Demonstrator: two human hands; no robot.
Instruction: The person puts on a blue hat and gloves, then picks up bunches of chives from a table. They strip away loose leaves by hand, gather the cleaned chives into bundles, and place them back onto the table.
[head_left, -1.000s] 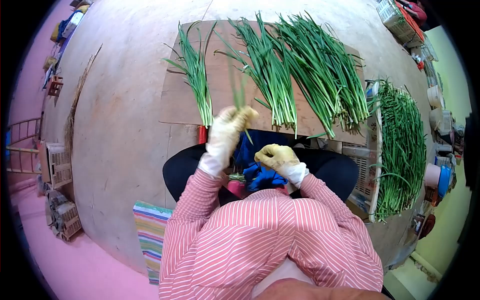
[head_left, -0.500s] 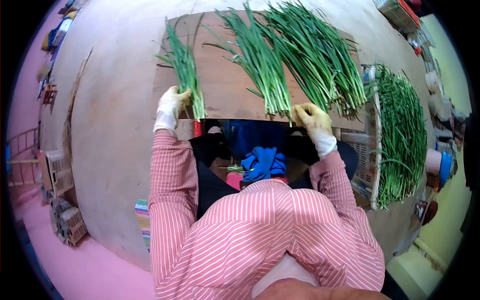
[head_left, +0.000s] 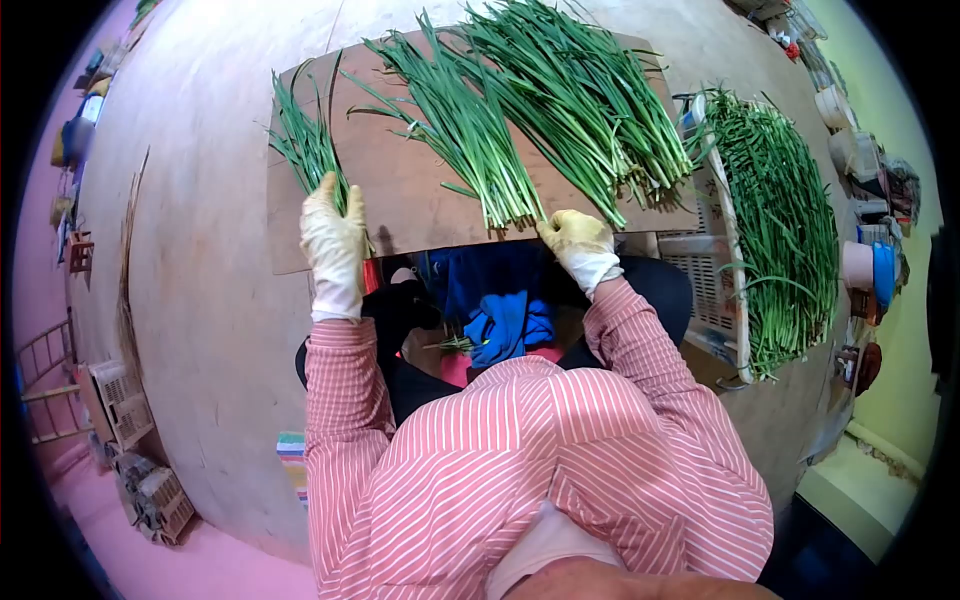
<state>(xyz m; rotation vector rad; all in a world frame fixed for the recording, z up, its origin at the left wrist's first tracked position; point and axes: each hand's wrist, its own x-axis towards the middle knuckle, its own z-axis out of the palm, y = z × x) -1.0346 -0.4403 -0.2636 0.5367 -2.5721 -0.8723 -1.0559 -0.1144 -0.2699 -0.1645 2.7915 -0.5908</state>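
Observation:
My left hand (head_left: pixel 335 240), in a pale glove, lies over the lower ends of a small bunch of garlic chives (head_left: pixel 308 130). Its fingers point up the stalks, with the thumb held apart from them. My right hand (head_left: pixel 580 243), gloved as well, has its fingers curled and thumb and forefinger pinched at the end of a stalk. That stalk is at the right edge of the middle bunch of garlic chives (head_left: pixel 475 140). A larger pile of garlic chives (head_left: pixel 600 110) lies further right. All rest on a brown board (head_left: pixel 400 215) before me.
At the right stands a plastic crate (head_left: pixel 742 290) filled with more greens (head_left: pixel 780 220). Blue cloth (head_left: pixel 510 325) lies between my knees below the board. A striped bag (head_left: pixel 291 460) is at my left, and crates (head_left: pixel 120 400) stand far left.
The view has shifted, so the board sits further left. My left hand has loosened from around the small bunch, its thumb now apart. My right hand stays by the middle bunch's stalk ends.

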